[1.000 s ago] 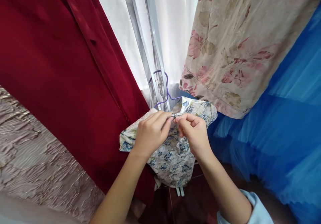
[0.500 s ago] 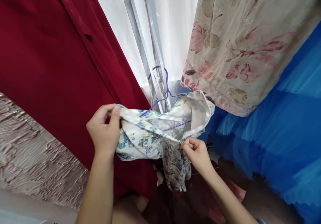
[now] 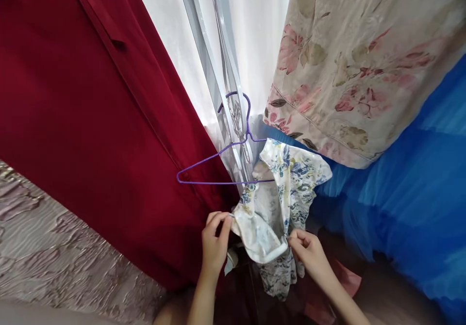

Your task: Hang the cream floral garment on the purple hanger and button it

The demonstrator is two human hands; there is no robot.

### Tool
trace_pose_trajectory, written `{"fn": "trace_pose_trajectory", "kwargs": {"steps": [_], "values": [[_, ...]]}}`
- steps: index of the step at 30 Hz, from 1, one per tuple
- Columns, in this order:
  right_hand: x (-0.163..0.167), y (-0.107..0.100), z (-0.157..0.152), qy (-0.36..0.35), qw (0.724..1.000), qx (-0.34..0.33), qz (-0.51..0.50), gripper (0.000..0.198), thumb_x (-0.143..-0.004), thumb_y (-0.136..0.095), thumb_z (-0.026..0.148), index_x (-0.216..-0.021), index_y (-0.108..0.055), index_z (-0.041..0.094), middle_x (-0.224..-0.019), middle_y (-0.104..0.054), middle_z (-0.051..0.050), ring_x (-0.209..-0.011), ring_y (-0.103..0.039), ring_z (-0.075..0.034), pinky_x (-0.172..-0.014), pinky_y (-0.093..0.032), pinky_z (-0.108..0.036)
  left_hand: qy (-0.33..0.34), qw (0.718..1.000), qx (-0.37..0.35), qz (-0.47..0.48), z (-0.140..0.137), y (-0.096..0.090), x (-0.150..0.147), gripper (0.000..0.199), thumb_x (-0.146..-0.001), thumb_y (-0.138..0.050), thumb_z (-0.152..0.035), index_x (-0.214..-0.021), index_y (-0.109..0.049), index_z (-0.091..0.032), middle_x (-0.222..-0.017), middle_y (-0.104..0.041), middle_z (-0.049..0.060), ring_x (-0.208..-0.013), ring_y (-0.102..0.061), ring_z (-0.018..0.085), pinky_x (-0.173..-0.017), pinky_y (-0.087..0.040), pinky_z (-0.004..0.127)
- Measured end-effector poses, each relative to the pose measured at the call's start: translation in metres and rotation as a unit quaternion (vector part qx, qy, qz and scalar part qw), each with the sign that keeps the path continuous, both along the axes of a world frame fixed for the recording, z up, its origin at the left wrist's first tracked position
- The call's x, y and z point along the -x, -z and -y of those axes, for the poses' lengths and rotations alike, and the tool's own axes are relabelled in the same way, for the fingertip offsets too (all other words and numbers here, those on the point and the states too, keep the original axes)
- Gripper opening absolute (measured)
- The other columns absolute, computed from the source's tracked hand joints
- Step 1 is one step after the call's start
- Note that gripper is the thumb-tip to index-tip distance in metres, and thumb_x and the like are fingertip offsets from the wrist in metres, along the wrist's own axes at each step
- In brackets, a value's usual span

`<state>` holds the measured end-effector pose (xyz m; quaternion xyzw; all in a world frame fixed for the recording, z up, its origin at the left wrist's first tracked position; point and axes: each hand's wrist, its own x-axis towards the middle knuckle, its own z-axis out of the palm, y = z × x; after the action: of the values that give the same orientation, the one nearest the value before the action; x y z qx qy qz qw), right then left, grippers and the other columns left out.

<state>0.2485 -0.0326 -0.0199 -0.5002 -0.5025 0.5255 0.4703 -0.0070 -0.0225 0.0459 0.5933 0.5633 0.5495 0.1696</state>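
A white floral garment (image 3: pixel 302 170) with blue and yellow print hangs by one shoulder from a purple hanger (image 3: pixel 204 162). The hanger's left arm is bare, and its lower bar passes behind the garment's right front. My left hand (image 3: pixel 215 237) pinches the loose left edge of the cloth, below the bare arm of the hanger. At the lower front of the neck opening, my right hand (image 3: pixel 307 250) is closed on the garment's edge. White inner fabric shows between my hands, and the lower part of the garment dangles beneath.
The hanger's hook is around pale vertical strips (image 3: pixel 213 68) before a white curtain (image 3: pixel 158 9). A dark red cloth (image 3: pixel 91 121) hangs at left, beside a textured pinkish surface (image 3: pixel 54 247). Floral cloth (image 3: pixel 338 73) and blue tulle (image 3: pixel 411 184) hang at right.
The garment's left shoulder has come off the hanger, baring its left arm. My left hand has moved right and down with the cloth; my right hand has shifted slightly down and right.
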Motion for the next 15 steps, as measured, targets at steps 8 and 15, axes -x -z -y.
{"fn": "trace_pose_trajectory", "kwargs": {"steps": [8, 15], "values": [[-0.012, 0.004, 0.000, 0.036, 0.999, 0.011, 0.039, 0.032, -0.072, -0.063, 0.036, -0.053, -0.044, 0.021, -0.048, -0.042, 0.004, -0.049, -0.039, -0.012, -0.049, -0.030, -0.024, 0.237, 0.971, -0.019, -0.002, 0.011, -0.042, -0.097, 0.014, -0.097, -0.057, -0.025, -0.094, -0.070, -0.020, -0.086, -0.071, 0.002, -0.083, -0.065, 0.015, -0.080, -0.049, 0.025], [-0.045, -0.037, 0.020, 0.045, 0.995, -0.017, 0.085, 0.016, -0.066, -0.076, 0.035, -0.070, -0.071, 0.021, -0.067, -0.071, -0.008, -0.068, -0.066, -0.030, -0.063, -0.052, -0.037, 0.337, 0.938, 0.056, -0.054, 0.026, -0.048, -0.141, 0.022, -0.099, -0.053, -0.029, -0.105, -0.074, -0.023, -0.097, -0.076, 0.003, -0.088, -0.071, 0.018, -0.080, -0.049, 0.026]]}}
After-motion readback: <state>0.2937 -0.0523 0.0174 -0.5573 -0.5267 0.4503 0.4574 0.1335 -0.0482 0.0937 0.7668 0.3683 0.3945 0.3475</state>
